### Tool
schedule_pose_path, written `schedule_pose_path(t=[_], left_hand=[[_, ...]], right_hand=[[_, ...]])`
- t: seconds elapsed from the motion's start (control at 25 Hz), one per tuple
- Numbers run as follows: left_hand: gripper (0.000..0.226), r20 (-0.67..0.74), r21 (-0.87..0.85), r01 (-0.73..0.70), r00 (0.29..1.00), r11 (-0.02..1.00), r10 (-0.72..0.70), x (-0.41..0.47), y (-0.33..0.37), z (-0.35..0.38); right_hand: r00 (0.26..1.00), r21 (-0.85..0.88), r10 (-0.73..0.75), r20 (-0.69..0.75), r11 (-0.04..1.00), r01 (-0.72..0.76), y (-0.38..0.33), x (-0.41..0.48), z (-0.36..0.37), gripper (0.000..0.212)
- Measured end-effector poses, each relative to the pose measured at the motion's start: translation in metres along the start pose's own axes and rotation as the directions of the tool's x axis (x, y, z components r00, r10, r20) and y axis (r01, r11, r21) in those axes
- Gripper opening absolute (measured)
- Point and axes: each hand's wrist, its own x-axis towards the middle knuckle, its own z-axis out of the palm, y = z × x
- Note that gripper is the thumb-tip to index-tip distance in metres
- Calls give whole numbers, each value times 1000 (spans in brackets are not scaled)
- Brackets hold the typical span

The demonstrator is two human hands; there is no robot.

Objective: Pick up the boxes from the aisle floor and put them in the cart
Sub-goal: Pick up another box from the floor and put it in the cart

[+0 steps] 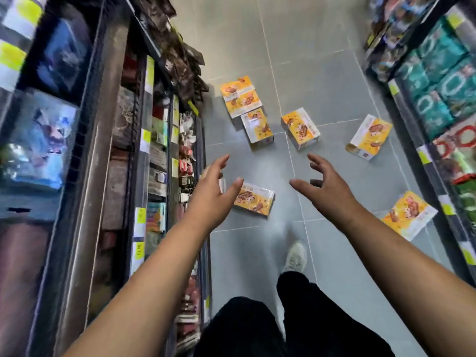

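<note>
Several yellow and white boxes lie scattered on the grey tiled aisle floor. The nearest box point(255, 198) lies flat just beyond my left hand point(215, 188), which reaches out above the floor with fingers spread and holds nothing. My right hand point(324, 182) is stretched forward too, fingers loosely bent, empty. Further off lie a pair of boxes side by side point(240, 95), one box point(258, 126) below them, one point(300, 128) in the middle, one point(369, 137) to the right and one point(409, 215) near the right shelf. No cart is in view.
Shelving with packaged goods and yellow price tags point(154, 140) lines the left side of the aisle. Another shelf unit point(443, 99) with teal packs runs along the right. My black trousers and a white shoe point(296, 256) stand on the floor below the hands.
</note>
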Motion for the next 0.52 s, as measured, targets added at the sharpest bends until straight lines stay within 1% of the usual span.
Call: schedule_pose_path(t=[0.16,0.24,0.36,0.52], left_hand=[[67,1,23,113,994,993,-113,86,-61,24],[65,-8,10,170,985,985,-170,126,-101,43],[68,19,-35,239,971,970,-238,179,-158,82],[74,106,37,276,954,960,-279,240,-273,161]], right_hand=[[997,-61,66,36,996,-63,27,97,39,74],[994,-84,97,42,992,-94,53,143,66,74],[986,-137,160,45,979,-153,117,203,109,78],[958,-195,285,30,942,-274,240,274,184,89]])
